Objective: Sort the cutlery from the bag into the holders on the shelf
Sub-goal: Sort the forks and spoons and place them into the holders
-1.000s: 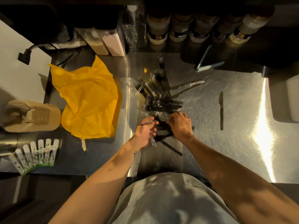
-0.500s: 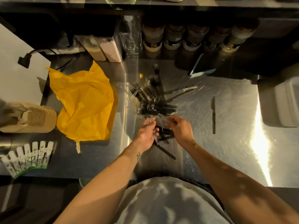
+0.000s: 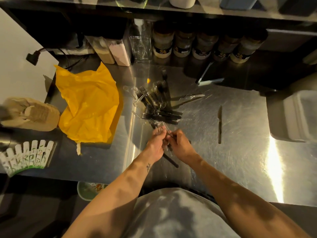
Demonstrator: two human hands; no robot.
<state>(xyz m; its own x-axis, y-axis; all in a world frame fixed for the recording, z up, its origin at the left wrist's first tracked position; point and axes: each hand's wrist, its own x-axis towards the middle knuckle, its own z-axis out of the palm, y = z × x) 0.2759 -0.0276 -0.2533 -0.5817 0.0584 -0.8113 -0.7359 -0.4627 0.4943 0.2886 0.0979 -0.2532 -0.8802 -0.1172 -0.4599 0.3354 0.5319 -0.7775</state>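
Bunching clear plastic cutlery [image 3: 167, 134], judged light, stiff and slippery, left hand [image 3: 155, 143] and right hand [image 3: 180, 145] curl closed round its handles.

I see the left hand [image 3: 155, 144] and right hand [image 3: 181, 146] gripping clear cutlery [image 3: 165, 130] together. The cutlery pile [image 3: 163, 115] lies just beyond them.

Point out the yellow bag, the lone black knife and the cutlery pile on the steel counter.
yellow bag [image 3: 89, 107]: head view, middle of its crumpled plastic.
lone black knife [image 3: 219, 125]: head view, midway along its length.
cutlery pile [image 3: 158, 108]: head view, black fork handles at the heap's centre.
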